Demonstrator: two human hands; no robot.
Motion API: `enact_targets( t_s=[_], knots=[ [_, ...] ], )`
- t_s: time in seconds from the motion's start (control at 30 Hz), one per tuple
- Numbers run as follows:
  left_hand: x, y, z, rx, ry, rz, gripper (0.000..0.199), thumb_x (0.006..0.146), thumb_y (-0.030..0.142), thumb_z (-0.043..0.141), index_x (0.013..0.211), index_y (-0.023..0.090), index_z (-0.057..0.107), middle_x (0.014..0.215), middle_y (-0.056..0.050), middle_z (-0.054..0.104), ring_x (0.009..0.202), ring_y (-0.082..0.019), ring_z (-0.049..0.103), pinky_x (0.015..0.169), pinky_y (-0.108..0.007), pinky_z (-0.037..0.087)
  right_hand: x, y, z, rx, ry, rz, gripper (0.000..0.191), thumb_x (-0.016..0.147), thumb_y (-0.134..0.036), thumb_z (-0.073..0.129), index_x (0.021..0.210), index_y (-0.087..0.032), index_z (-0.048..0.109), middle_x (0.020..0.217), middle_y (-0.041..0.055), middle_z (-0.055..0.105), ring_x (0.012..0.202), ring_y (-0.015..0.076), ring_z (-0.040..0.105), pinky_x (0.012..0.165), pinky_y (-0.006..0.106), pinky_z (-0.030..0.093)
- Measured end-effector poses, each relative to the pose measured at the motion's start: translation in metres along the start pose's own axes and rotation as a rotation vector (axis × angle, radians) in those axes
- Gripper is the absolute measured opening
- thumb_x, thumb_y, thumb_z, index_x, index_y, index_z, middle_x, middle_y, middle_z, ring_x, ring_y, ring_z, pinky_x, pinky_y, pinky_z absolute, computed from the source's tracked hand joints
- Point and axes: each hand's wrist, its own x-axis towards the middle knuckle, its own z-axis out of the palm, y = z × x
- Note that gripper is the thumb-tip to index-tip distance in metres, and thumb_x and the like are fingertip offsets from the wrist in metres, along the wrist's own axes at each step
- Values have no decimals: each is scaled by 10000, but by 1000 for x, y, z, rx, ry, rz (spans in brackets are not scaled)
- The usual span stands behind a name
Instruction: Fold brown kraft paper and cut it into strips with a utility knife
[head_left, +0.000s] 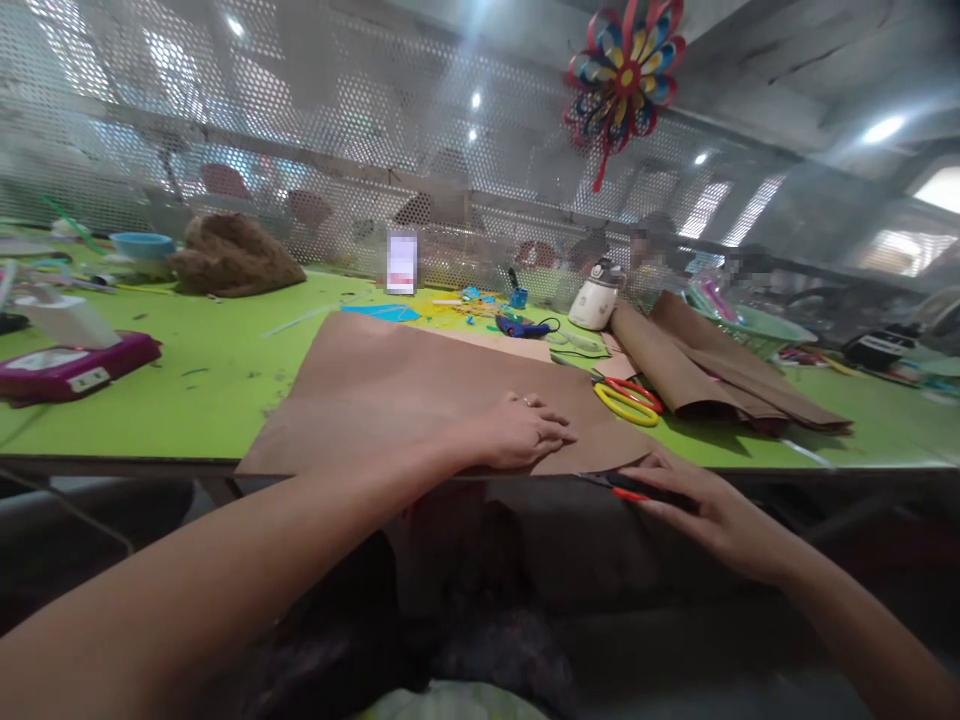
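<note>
A large sheet of brown paper (390,380) lies on the green table, its near edge reaching the table's front edge. My left hand (517,435) rests flat on the sheet, fingers stretched to the right, with a ring on one finger. At the paper's near right corner, my right hand (694,500) grips what look like scissors (626,493) with black and red handles. Their pointed tip faces left, at the paper's edge; whether the blades have paper between them I cannot tell. Just beyond the right part of the sheet lie another pair of scissors (630,402) with red and yellow handles.
Folded brown paper (675,370) lies on the right, near a white bottle (596,295) and a green basket (772,330). A blue glue gun (525,327), coloured scraps and a phone (402,262) are behind the sheet. A purple power strip (82,365) sits at left.
</note>
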Motion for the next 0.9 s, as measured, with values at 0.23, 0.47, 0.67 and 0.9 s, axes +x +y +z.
enact_targets(
  t_s=[0.23, 0.47, 0.67, 0.9],
  knots=[
    [-1, 1, -1, -15, 4, 6, 392, 975, 352, 297, 1274, 315, 547, 1373, -7, 522, 1196, -244, 436, 945, -412, 338, -9, 4, 4, -2, -16, 23, 386, 910, -433, 510, 1261, -297, 594, 1270, 74, 572, 1211, 262, 493, 1029, 423, 406],
    [-3, 1, -6, -26, -13, 15, 383, 978, 378, 311, 1285, 310, 531, 1391, -15, 502, 1215, -261, 425, 916, -421, 348, 4, -19, 8, 82, -67, -39, 362, 944, -404, 454, 1270, -290, 565, 1153, 68, 573, 1099, 205, 534, 981, 361, 419],
    [-2, 3, -7, -37, -18, -23, 367, 977, 345, 319, 1263, 323, 549, 1376, 5, 519, 1204, -236, 441, 941, -412, 336, 11, -33, 17, 74, -50, -41, 359, 945, -410, 447, 1252, -277, 578, 1108, 70, 558, 1040, 195, 547, 947, 346, 430],
    [2, -3, 2, -24, -23, 5, 391, 975, 358, 295, 1281, 307, 533, 1396, 0, 500, 1226, -236, 425, 955, -432, 339, 20, -54, 27, 110, -25, -72, 354, 939, -363, 467, 1263, -276, 581, 1061, 74, 563, 996, 193, 557, 919, 346, 448]
  ],
)
